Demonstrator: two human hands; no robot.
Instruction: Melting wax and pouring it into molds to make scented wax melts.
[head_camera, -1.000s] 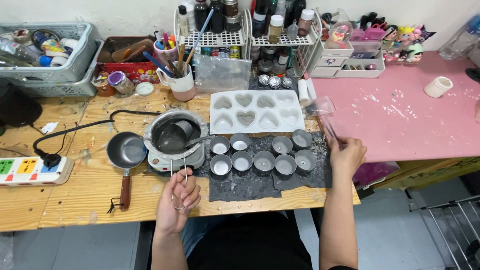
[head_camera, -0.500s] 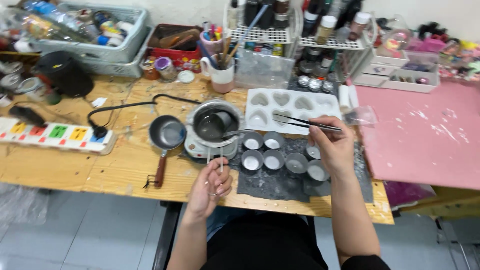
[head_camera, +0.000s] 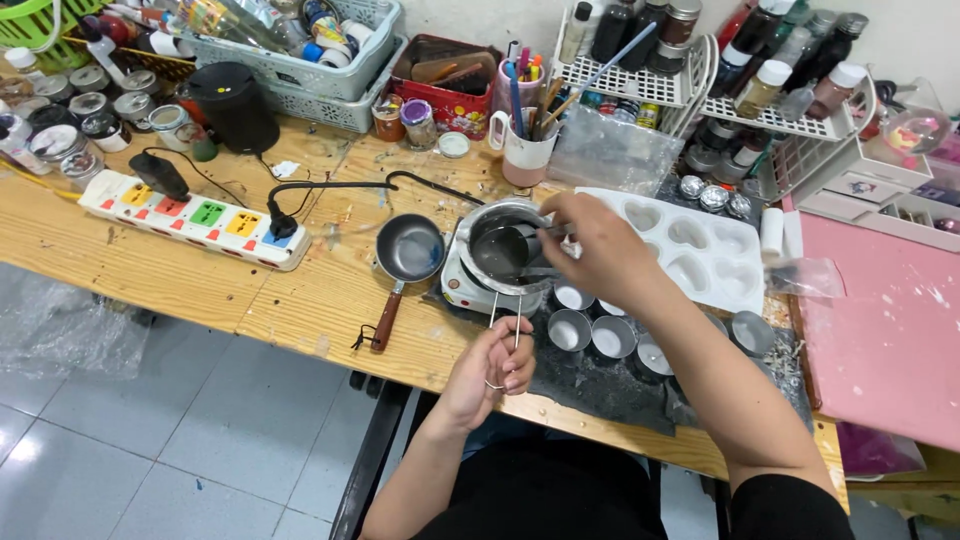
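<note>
My right hand reaches left over a round metal melting pot, which stands on a small white hot plate. Its fingers are closed on thin dark tweezers, of which only a short bit shows at the pot's rim. At the table's front edge my left hand pinches two thin white wick sticks that point up toward the hot plate. Several small round metal cups stand on a dark mat just right of my left hand, partly hidden by my right forearm.
A small black pan with a wooden handle lies left of the pot. A white heart-shaped mould sits behind the cups. A power strip, a mug of brushes, baskets, bottle racks and a pink mat crowd the table.
My right hand has moved left from the heart mould to above the melting pot. The view has swung left and down. My left hand still holds the wick sticks.
</note>
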